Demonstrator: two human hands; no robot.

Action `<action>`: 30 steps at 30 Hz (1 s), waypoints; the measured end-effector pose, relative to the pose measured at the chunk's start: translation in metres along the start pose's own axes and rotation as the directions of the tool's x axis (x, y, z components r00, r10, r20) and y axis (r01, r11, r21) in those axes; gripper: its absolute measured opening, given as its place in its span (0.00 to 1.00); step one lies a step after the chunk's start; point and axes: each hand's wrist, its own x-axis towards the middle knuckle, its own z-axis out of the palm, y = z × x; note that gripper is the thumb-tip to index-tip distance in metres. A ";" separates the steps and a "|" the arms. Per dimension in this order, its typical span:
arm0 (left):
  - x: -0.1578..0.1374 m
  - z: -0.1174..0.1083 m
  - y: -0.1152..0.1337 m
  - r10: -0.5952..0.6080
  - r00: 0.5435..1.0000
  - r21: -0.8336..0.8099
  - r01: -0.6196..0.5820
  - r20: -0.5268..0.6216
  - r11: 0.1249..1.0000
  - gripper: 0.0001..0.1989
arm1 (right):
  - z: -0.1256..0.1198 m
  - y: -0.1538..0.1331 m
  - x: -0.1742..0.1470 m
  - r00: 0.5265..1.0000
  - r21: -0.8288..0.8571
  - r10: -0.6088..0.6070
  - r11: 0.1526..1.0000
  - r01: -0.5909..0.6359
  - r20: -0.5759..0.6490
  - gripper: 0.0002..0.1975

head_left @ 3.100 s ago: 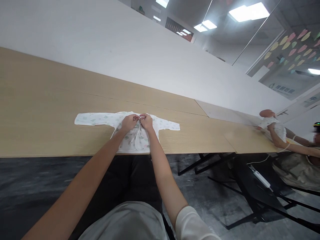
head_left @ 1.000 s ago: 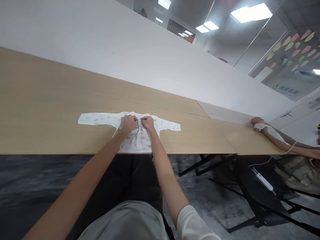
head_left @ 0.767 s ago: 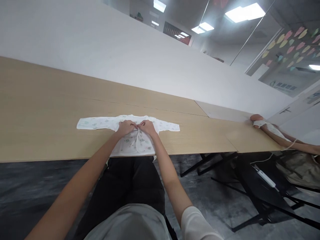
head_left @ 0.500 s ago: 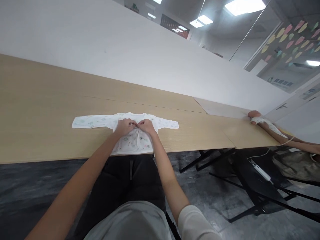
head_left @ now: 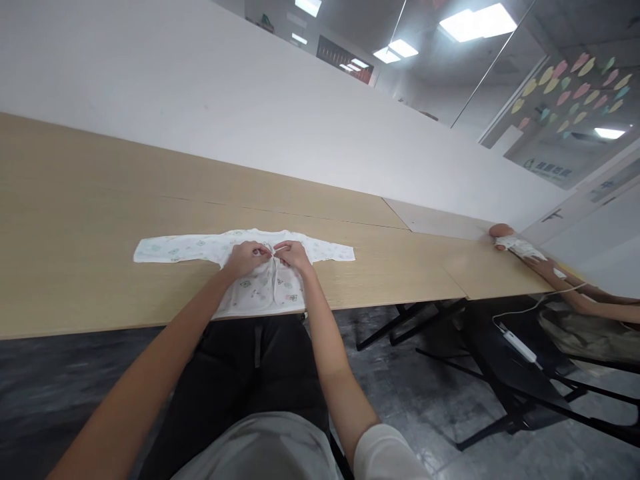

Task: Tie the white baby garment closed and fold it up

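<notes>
Fingers (head_left: 281, 246) pinching shirt (head_left: 257, 287) front | left hand (head_left: 243, 259), right hand (head_left: 297, 255) nearly meeting (palms down) | forearms (head_left: 334, 343) converging

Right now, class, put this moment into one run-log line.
left hand: pinching shirt front | right hand: pinching shirt front | shirt: on table, sleeves spread | doll: far right, another person's hand at it

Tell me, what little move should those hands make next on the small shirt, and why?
Perhaps bring the left hand and right hand together: they seem to pinch the white shirt at its front opening, nearly meeting, and the opening's line runs on below them. What exactly they grip is too small to make out.
</notes>
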 end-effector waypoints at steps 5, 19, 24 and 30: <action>0.000 0.000 0.000 0.001 1.000 -0.100 -0.001 0.005 0.995 0.16 | 0.000 -0.002 0.001 0.999 0.062 0.019 0.998 -0.021 0.026 0.11; -0.002 0.000 -0.002 -0.030 1.000 -0.220 0.031 0.006 0.975 0.19 | 0.008 0.005 0.002 0.995 -0.024 -0.104 0.994 0.104 -0.003 0.12; -0.004 -0.002 0.001 -0.003 1.000 -0.127 0.006 0.026 0.992 0.14 | 0.011 0.009 0.006 0.997 -0.021 -0.073 0.997 0.072 -0.035 0.12; -0.004 0.001 0.002 0.003 1.000 -0.008 -0.003 0.000 1.000 0.12 | 0.011 0.006 0.005 0.996 0.004 -0.016 1.000 0.016 -0.087 0.12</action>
